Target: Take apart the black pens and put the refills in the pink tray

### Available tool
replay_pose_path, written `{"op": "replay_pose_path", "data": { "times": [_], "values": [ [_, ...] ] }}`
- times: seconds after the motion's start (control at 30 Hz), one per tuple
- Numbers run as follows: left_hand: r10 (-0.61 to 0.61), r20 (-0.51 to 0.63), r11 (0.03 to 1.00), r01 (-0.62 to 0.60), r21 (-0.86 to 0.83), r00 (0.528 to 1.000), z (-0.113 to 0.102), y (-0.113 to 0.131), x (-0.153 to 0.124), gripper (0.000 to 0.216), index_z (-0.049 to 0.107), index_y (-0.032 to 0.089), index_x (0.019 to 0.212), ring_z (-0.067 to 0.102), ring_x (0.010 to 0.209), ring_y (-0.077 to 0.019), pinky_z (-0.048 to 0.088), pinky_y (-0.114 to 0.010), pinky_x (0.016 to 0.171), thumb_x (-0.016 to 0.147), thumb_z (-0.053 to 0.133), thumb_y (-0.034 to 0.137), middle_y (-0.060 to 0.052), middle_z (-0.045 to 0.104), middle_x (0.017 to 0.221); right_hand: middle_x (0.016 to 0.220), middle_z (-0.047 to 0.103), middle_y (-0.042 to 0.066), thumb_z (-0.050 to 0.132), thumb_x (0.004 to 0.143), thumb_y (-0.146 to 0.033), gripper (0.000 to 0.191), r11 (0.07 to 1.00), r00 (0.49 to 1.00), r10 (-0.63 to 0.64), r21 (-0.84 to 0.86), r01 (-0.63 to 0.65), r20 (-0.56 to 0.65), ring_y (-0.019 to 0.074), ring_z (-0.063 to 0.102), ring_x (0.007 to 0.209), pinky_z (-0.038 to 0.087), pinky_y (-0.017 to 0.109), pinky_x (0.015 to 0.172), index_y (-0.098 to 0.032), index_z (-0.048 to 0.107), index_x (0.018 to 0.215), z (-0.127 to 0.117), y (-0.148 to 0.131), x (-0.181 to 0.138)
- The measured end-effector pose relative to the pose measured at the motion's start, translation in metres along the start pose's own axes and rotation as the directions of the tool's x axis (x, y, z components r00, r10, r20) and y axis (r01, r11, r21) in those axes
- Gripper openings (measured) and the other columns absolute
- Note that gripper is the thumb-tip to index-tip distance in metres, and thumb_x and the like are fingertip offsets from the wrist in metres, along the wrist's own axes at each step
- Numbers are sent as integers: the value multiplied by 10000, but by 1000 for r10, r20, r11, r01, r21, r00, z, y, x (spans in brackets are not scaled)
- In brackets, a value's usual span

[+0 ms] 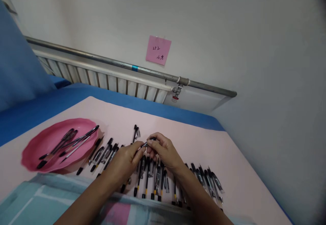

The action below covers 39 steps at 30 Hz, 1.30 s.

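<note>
My left hand [126, 162] and my right hand [164, 152] meet over a pale pink sheet [236, 170], both pinched on one black pen [147, 143] held between their fingertips. Under and around the hands lies a row of several black pens [152, 179], some with yellow bands. One more pen [136, 132] lies alone just beyond the hands. A pink plate [33, 150] at the left holds several pens [68, 143].
The pink sheet lies on a blue bed cover [63, 99]. A white radiator [102, 79] and a metal pipe [152, 72] run along the wall behind. A pink note [158, 50] is stuck on the wall. A light blue and pink cloth [46, 201] covers the near edge.
</note>
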<state>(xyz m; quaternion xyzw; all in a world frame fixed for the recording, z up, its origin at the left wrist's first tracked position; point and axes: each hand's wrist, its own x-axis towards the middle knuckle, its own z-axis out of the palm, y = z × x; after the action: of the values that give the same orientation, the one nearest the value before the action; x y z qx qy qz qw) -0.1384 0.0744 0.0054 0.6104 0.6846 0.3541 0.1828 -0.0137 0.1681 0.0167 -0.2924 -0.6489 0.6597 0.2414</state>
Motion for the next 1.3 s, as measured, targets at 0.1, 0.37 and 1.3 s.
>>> {"op": "replay_pose_path", "data": {
  "times": [0.1, 0.37, 1.3],
  "values": [
    [-28, 5, 996, 27, 81, 1000, -8, -1, 1, 284, 567, 259, 1003, 622, 761, -159, 413, -228, 657, 869, 328, 330, -16, 681, 874, 596, 559, -28, 533, 756, -343, 219, 999, 999, -25, 38, 26, -31, 75, 493, 441, 368, 172, 379, -179, 529, 902, 7, 4, 2],
    [-361, -429, 737, 535, 412, 828, -79, -31, 0, 389, 544, 218, 1069, 612, 706, -250, 394, -291, 575, 860, 283, 417, -90, 673, 806, 684, 534, -6, 537, 750, -324, 209, 983, 981, -77, -177, 45, -176, 102, 512, 558, 394, 203, 455, -182, 557, 903, -3, 16, 8],
    [-330, -113, 742, 331, 583, 937, 7, -27, 50, 240, 562, 113, 945, 562, 906, -285, 384, -373, 756, 770, 437, 221, -144, 628, 926, 764, 598, 17, 498, 741, -200, 109, 773, 963, -256, -615, 153, -83, 141, 528, 712, 413, 265, 657, -195, 606, 758, -8, 32, 20]
  ]
}}
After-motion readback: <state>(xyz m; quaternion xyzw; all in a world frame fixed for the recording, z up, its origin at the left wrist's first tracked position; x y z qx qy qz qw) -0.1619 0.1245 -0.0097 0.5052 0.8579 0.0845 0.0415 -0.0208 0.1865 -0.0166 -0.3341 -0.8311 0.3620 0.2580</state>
